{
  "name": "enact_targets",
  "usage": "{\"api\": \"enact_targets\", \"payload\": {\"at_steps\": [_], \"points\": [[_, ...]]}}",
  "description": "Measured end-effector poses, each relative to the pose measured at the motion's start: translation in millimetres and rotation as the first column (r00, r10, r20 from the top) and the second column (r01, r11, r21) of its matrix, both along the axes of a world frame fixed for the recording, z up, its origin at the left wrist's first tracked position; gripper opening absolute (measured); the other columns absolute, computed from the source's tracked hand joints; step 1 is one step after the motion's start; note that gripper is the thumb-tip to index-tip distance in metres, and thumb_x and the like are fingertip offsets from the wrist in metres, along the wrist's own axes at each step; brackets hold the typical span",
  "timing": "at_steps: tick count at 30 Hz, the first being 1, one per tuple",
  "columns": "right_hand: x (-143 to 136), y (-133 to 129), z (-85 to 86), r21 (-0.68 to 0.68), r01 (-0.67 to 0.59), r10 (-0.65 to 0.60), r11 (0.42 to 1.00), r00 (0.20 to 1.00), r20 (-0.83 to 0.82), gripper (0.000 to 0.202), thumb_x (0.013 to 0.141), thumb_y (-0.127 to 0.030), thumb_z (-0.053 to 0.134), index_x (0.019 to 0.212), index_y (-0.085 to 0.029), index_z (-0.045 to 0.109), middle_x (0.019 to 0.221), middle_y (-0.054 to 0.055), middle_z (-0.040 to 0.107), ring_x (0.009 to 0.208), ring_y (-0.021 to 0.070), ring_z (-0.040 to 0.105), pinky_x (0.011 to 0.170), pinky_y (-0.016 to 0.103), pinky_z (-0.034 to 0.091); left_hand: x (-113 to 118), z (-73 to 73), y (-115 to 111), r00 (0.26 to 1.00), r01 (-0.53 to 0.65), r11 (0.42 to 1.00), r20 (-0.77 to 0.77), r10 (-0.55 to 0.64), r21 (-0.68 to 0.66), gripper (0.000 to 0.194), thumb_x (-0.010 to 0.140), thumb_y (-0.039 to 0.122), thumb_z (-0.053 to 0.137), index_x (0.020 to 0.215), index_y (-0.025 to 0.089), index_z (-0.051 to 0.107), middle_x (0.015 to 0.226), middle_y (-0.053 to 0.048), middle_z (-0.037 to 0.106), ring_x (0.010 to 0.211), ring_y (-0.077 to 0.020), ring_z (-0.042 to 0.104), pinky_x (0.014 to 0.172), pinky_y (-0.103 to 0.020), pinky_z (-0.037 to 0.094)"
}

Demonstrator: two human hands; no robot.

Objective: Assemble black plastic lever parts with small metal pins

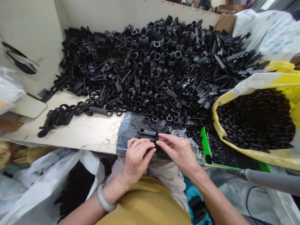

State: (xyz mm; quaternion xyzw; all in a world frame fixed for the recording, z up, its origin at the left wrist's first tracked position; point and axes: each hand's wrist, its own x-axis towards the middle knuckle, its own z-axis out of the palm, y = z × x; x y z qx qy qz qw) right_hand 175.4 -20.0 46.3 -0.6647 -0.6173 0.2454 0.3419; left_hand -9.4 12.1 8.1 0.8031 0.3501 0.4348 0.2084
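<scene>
My left hand (pixel 138 157), with a pale bangle (pixel 105 200) at its wrist, is closed on a long black plastic part with a ring end, mostly hidden under the fingers. My right hand (pixel 178 150) pinches thumb and forefinger together at the right end of that part; whatever is between the fingertips is too small to make out. Just beyond the fingers lies another black ring-ended plastic part (pixel 148 132), on a dark denim mat (pixel 122 142). Small dark pieces and silvery screws (pixel 179 132) are scattered on the mat beside it.
A large heap of black plastic parts (pixel 145 68) covers the table's back. Several ring-ended parts (pixel 67 114) lie left. To the right are a yellow-rimmed bag (pixel 217 109) of black pieces and a green tray edge (pixel 206 145). A white bag (pixel 44 184) hangs below left.
</scene>
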Motion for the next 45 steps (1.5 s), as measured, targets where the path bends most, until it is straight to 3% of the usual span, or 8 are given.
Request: {"api": "enact_targets", "payload": {"at_steps": [5,14,20,22,25,33,39,45], "points": [[20,-36,10.4,0.104,0.178,-0.168,0.979,0.981,-0.097,0.017,0.096,-0.033,0.066,0.101,-0.023,0.079,0.092,0.004,0.081,0.071,0.0178,0.077,0.068,0.027,0.063,4,13.7,0,0.999,0.035,0.999,-0.016,-0.036,-0.013,0.009,0.099,0.017,0.064,0.104,0.023,0.069,0.097,0.001,0.079,0.090,-0.0160,0.072,0.086,-0.037,0.042],[42,-133,6.3,0.135,0.359,-0.355,0.924,0.933,-0.048,0.017,0.092,-0.038,0.070,0.091,-0.024,0.080,0.076,0.002,0.078,0.057,0.0169,0.073,0.058,0.023,0.061,14,2.9,1,0.989,0.053,0.994,-0.142,-0.039,0.093,0.005,0.100,0.020,0.064,0.100,0.021,0.069,0.087,0.001,0.077,0.079,-0.0154,0.069,0.081,-0.036,0.042],[62,-160,3.2,0.029,0.798,-0.765,0.602,0.586,-0.267,0.029,0.081,-0.048,0.081,0.094,-0.021,0.079,0.081,0.003,0.077,0.062,0.0159,0.070,0.062,0.024,0.062,15,4.1,3,0.983,0.065,0.991,-0.176,-0.044,0.113,0.006,0.100,0.021,0.064,0.103,0.019,0.069,0.084,0.001,0.074,0.076,-0.0150,0.066,0.078,-0.035,0.041],[67,-157,9.5,0.023,0.871,-0.809,0.492,0.466,-0.358,0.027,0.082,-0.046,0.082,0.095,-0.022,0.078,0.085,0.001,0.075,0.066,0.0140,0.067,0.061,0.022,0.060,17,3.8,4,0.976,0.064,0.989,-0.214,-0.034,0.135,0.008,0.101,0.021,0.061,0.103,0.019,0.069,0.084,0.000,0.074,0.076,-0.0155,0.065,0.076,-0.035,0.040],[71,-148,20.8,0.055,0.895,-0.777,0.442,0.413,-0.474,0.019,0.085,-0.041,0.079,0.095,-0.024,0.077,0.084,0.001,0.071,0.068,0.0149,0.064,0.060,0.025,0.057,17,2.2,5,0.968,0.076,0.984,-0.249,-0.034,0.159,0.012,0.103,0.021,0.057,0.106,0.018,0.068,0.087,-0.003,0.074,0.078,-0.0171,0.064,0.076,-0.036,0.042],[81,-121,32.1,0.093,0.874,-0.723,0.477,0.451,-0.524,0.020,0.083,-0.047,0.080,0.089,-0.029,0.074,0.093,0.006,0.071,0.071,0.0219,0.067,0.078,0.044,0.061,12,0.3,8,0.976,0.110,0.994,-0.189,-0.105,0.019,0.008,0.101,0.026,0.062,0.103,0.021,0.069,0.087,0.000,0.073,0.082,-0.0162,0.065,0.079,-0.035,0.042],[98,-104,37.7,0.122,0.629,-0.425,0.768,0.643,-0.637,0.045,0.075,-0.053,0.084,0.115,-0.040,0.068,0.126,0.012,0.069,0.117,0.0365,0.069,0.088,0.055,0.062,11,2.0,9,0.975,0.124,0.990,-0.179,-0.134,-0.066,0.008,0.099,0.028,0.065,0.101,0.021,0.068,0.088,0.001,0.073,0.082,-0.0168,0.064,0.079,-0.035,0.040],[87,-82,50.8,0.256,0.395,-0.235,0.882,0.841,-0.488,0.030,0.086,-0.037,0.076,0.111,-0.029,0.061,0.098,0.004,0.067,0.069,0.0210,0.072,0.072,0.045,0.065,10,-2.5,10,0.979,0.148,0.988,-0.133,-0.153,-0.048,0.009,0.101,0.028,0.062,0.099,0.021,0.067,0.089,0.000,0.075,0.083,-0.0173,0.066,0.078,-0.036,0.039]]}}
